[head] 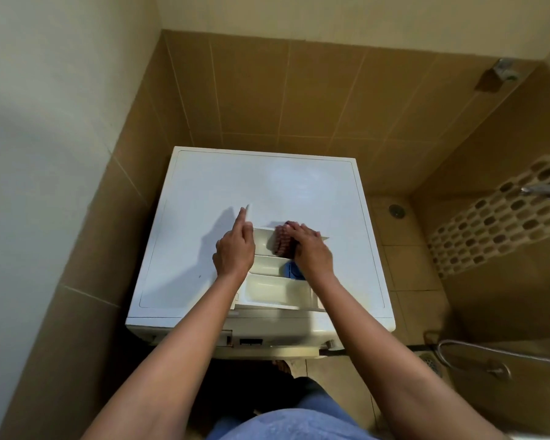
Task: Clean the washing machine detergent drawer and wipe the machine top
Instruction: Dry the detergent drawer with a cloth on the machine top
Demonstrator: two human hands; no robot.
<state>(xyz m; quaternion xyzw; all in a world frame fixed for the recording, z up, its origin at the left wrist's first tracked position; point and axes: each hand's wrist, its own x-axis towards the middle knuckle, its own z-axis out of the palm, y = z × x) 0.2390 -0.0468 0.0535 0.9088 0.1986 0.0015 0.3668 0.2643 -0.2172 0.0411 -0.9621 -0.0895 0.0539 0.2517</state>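
Detergent drawer [277, 290] is seen lying lengthwise on the white machine top [204, 185], towards its front edge. At the drawer's left wall the left hand [234, 252] is placed with the index finger stretched out straight and the other fingers curled over the rim, so the wall seems to be gripped, though the thumb is hidden beneath the hand. Further right, a reddish cloth [281, 241] is bunched under the curled fingers of the right hand [311, 249] and pressed into the far compartment, while a blue insert [292, 270] is half covered by that wrist.
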